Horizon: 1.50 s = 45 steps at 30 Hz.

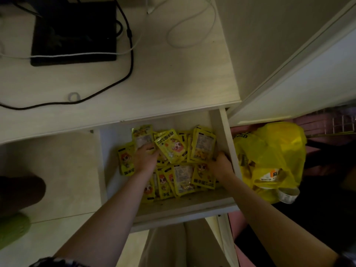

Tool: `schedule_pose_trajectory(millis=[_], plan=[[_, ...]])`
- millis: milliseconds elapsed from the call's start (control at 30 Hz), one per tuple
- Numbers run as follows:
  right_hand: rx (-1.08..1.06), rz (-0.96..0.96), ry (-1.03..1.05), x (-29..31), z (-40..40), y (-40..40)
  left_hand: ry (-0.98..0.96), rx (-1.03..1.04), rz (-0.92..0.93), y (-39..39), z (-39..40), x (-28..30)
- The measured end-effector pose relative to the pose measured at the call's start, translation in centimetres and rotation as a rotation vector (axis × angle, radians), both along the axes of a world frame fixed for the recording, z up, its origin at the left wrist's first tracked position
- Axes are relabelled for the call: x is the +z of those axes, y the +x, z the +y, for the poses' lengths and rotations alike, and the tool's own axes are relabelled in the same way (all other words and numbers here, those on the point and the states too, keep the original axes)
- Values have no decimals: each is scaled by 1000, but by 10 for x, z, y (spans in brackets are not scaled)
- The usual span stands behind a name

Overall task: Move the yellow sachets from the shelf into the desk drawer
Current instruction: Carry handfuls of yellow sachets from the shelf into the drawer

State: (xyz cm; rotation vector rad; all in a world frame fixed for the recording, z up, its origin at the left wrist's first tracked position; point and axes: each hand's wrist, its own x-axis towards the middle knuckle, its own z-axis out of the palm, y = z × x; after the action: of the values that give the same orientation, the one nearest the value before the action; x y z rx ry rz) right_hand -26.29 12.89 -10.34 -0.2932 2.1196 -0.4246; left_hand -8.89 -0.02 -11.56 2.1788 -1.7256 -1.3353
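Observation:
The desk drawer is pulled out below the desktop and holds a heap of several yellow sachets with cartoon prints. Both my hands are down inside it. My left hand lies on the pile at the left, fingers curled onto a tilted sachet. My right hand is at the drawer's right wall, fingers curled round a standing bunch of sachets. The shelf is out of view.
The pale desktop above carries a black flat device, a black cable and a white cable. A yellow plastic bag sits right of the drawer. A green slipper is on the floor at left.

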Motion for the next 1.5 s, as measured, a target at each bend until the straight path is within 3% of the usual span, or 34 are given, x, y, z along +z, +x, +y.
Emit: schedule_pose_trajectory(millis=[167, 300, 700, 1000, 1500], plan=[[84, 1, 34, 24, 11, 5, -24, 56, 48, 19, 14, 24], [175, 12, -86, 55, 22, 12, -47, 52, 77, 39, 36, 52], [733, 118, -270, 112, 32, 69, -208, 208, 148, 95, 128, 117], [1235, 215, -307, 120, 23, 159, -235, 378, 43, 174, 189, 133], [1513, 101, -442, 129, 54, 362, -255, 624, -117, 356, 280, 145]])
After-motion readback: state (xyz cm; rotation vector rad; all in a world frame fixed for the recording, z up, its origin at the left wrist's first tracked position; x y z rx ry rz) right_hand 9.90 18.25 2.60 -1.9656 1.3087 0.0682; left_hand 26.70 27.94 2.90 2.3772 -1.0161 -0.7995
